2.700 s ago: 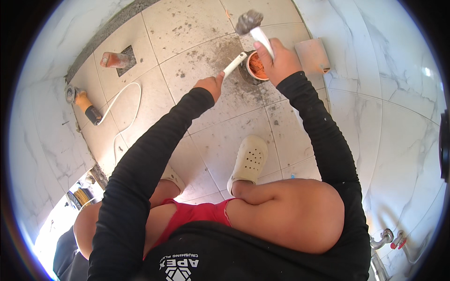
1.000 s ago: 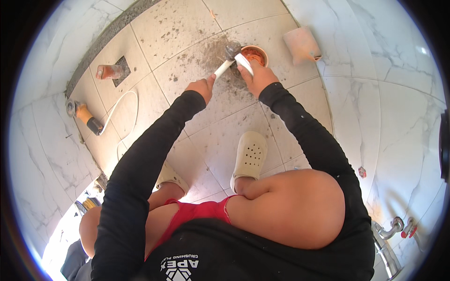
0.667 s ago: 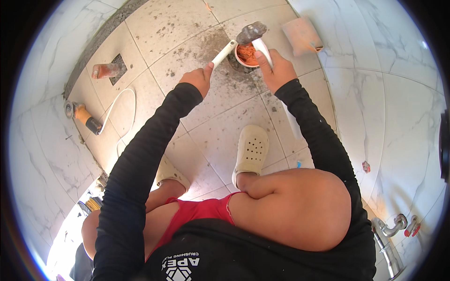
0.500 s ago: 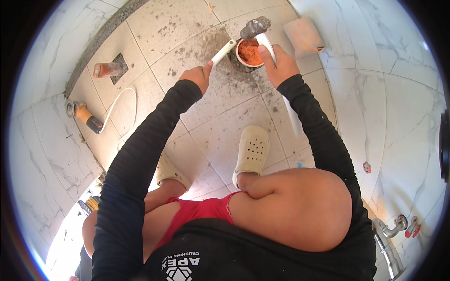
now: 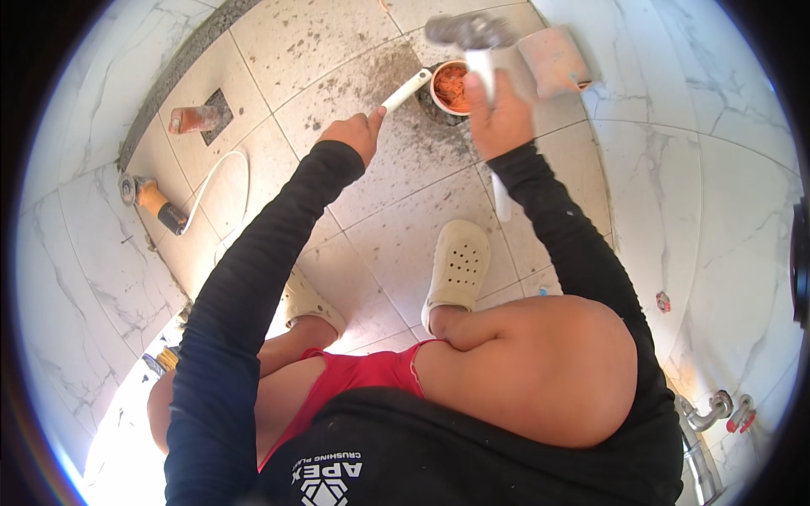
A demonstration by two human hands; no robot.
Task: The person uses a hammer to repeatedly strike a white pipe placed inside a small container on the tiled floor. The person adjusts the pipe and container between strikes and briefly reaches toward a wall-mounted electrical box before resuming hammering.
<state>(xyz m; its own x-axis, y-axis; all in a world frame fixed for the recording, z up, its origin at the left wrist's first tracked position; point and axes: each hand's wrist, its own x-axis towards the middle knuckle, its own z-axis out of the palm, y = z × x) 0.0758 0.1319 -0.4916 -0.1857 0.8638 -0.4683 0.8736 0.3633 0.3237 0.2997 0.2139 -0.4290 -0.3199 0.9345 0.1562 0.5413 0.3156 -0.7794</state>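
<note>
Over the floor (image 5: 396, 215), left hand (image 5: 350, 137) closed round a stiff-looking bar (image 5: 407, 92); right hand (image 5: 503, 116) wraps the hammer (image 5: 471, 32), near the floor's right edge: head-heavy, I'd judge, best gripped by its handle (image 5: 480, 72).

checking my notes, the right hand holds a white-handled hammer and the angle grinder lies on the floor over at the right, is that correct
Not quite: the angle grinder lies on the floor over at the left, as the head view shows. The right hand does hold a white-handled hammer.
</note>
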